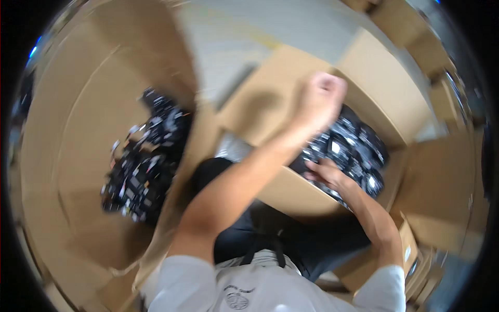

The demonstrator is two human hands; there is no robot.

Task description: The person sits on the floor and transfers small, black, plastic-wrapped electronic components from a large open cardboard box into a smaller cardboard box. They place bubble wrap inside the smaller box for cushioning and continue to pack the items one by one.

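My left hand is raised over the far side of an open cardboard box, its fingers curled into a fist and blurred by motion. Nothing sticks out of the fist. Glossy black packages in clear plastic fill the box. Against their near left part lies my right hand, with its fingers stretched out and slightly apart. My left forearm crosses above the near left corner of the box, hiding part of its wall.
A tall, large cardboard carton stands at my left, with a heap of small black packets inside. The flaps of the box in front are folded outward. More cardboard boxes line the far right. My dark-trousered legs flank the near side.
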